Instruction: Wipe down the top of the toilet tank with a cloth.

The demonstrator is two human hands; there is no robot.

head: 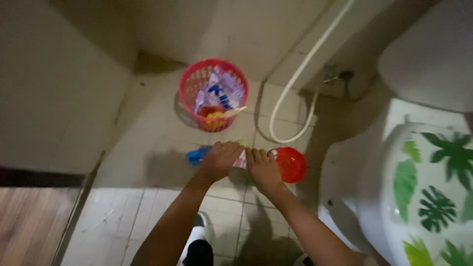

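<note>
Down at floor level, the head view shows both hands meeting over a long thing that lies crosswise on the tiles. The left hand curls its fingers over the middle of it, and a blue handle end sticks out beyond the knuckles toward the person's left. The right hand presses just beside it, fingers bent down onto a pale pink-and-white part that shows in the gap between the two hands. Both hands look clenched around or onto this thing, though the grip underneath is hidden.

The long axis runs left to right, across both sets of fingertips rather than away from them. Touching the right hand's outer edge, further right, sits a round red plastic piece; whether it belongs to the same thing I cannot tell. The right hand is clearly nearer to it.

Well beyond the fingertips stands a red mesh basket with wrappers inside. A white hose loops on the floor nearby, and a toilet with a leaf-patterned lid lies off to the right.
</note>
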